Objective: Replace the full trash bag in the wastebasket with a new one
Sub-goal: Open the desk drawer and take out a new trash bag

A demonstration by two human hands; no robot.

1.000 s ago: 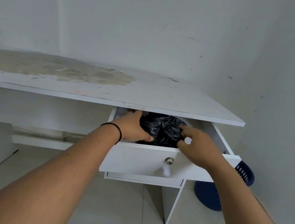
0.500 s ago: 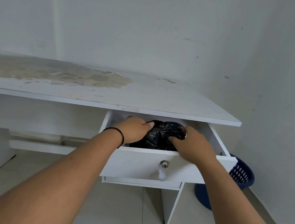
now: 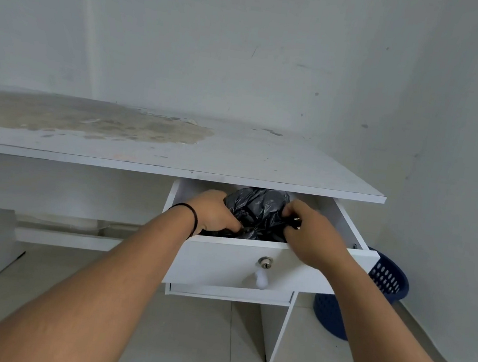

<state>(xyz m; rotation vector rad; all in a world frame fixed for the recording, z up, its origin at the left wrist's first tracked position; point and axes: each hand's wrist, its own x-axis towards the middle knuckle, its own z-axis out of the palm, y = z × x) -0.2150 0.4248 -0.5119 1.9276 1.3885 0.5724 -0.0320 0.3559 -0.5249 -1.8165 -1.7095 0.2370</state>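
Both hands, left hand [image 3: 215, 211] and right hand [image 3: 313, 234], have fingers pinching the black bag wad [image 3: 258, 210] in the drawer [image 3: 231, 262], so I'd peel one bag off slowly.

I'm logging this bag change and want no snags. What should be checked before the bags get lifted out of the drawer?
1. Drawer open: ok.
2. Left hand grips the black bags: ok.
3. Right hand pinches the bags: ok.
4. Bags clear of the desktop edge: not ok, their top is under it.
5. Only one bag taken: cannot tell.
6. Basket within reach at the right: ok.
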